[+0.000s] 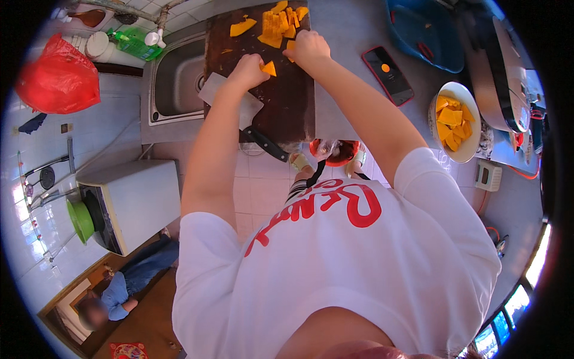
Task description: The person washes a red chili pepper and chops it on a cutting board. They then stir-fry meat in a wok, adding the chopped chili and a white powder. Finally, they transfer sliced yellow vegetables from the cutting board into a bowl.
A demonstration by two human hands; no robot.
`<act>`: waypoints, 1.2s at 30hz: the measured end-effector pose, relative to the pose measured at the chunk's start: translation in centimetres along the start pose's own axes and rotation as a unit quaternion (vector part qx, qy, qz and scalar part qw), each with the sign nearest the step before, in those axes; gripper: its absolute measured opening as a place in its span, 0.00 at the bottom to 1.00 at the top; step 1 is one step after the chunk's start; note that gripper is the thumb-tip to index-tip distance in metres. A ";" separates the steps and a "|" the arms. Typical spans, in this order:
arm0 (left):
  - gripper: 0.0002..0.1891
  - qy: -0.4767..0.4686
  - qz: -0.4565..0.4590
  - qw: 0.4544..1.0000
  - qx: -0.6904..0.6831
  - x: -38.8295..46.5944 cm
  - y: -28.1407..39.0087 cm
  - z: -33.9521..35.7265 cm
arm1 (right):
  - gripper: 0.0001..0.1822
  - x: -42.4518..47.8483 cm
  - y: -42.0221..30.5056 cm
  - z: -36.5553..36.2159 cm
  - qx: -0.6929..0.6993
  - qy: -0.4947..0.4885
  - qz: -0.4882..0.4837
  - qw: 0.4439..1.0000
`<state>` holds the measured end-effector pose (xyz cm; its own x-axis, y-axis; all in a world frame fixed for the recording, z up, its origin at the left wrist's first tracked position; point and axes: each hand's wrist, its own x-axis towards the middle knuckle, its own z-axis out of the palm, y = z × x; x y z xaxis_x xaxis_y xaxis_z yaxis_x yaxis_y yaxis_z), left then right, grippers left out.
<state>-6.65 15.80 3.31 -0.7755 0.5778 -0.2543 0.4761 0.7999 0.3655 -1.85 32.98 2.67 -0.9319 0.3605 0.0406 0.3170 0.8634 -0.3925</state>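
My left hand [250,72] pinches a small wedge of orange pumpkin [269,68] over the dark wooden cutting board [287,98]. Farther right, my right hand [310,46] has its fingers closed on another pumpkin piece [291,45], partly hidden by the hand. Beyond both hands lies a pile of cut pumpkin slices [274,27], and a separate curved slice [243,28] rests to its left. A cleaver [242,110] with a black handle [265,143] lies across the near left of the board, partly under my left forearm. Its handle sticks out past the front edge.
A steel sink [179,80] adjoins the board on the left. Rightward are a phone [388,76], a blue basin [428,40], and a bowl [471,146] of pumpkin chunks. A red bin [343,155] stands between my feet. Another person [117,291] is in a doorway behind left.
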 end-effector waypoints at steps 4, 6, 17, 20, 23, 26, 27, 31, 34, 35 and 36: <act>0.20 0.021 -0.019 0.997 -0.075 0.0 -0.7 0.1 | 0.25 1.0 -0.7 0.0 -0.011 -0.105 0.013 0.994; 0.18 0.026 -0.018 0.995 -0.097 -0.2 -0.9 0.5 | 0.23 0.3 -0.1 0.7 0.035 -0.108 -0.021 0.993; 0.10 0.018 0.037 0.986 -0.160 -1.2 2.6 -0.9 | 0.21 -3.7 1.3 -0.4 0.366 -0.185 -0.074 0.909; 0.09 -0.042 0.058 0.954 -0.290 -0.7 7.9 -1.2 | 0.19 -6.1 5.1 -5.0 0.426 -0.132 -0.045 0.894; 0.09 -0.120 0.096 0.905 -0.396 -0.5 16.7 -1.2 | 0.18 -10.1 10.9 -11.5 0.477 -0.035 0.007 0.878; 0.11 -0.181 0.136 0.841 -0.492 -0.4 26.3 1.1 | 0.18 -14.2 18.3 -17.4 0.408 0.040 0.072 0.909; 0.12 -0.198 0.125 0.827 -0.511 -0.2 29.3 2.2 | 0.18 -15.4 20.7 -18.6 0.391 0.079 0.109 0.911; 0.17 -0.214 0.100 0.756 -0.611 1.4 39.1 8.6 | 0.19 -18.3 28.6 -22.3 0.163 0.160 0.186 0.956; 0.24 -0.195 0.140 0.828 -0.507 0.5 41.9 10.7 | 0.18 -19.4 32.2 -22.5 0.061 0.082 0.156 0.982; 0.26 -0.153 0.187 0.863 -0.445 0.6 41.1 11.5 | 0.17 -19.6 32.0 -22.5 0.028 0.088 0.138 0.986; 0.26 -0.150 0.209 0.853 -0.455 0.2 40.1 10.9 | 0.17 -19.5 31.3 -22.8 0.049 0.118 0.141 0.982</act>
<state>16.73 49.73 8.17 -0.4117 0.9059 -0.0991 0.0600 0.1355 0.9890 30.28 61.01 10.52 -0.7389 0.6622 0.1245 0.5276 0.6835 -0.5044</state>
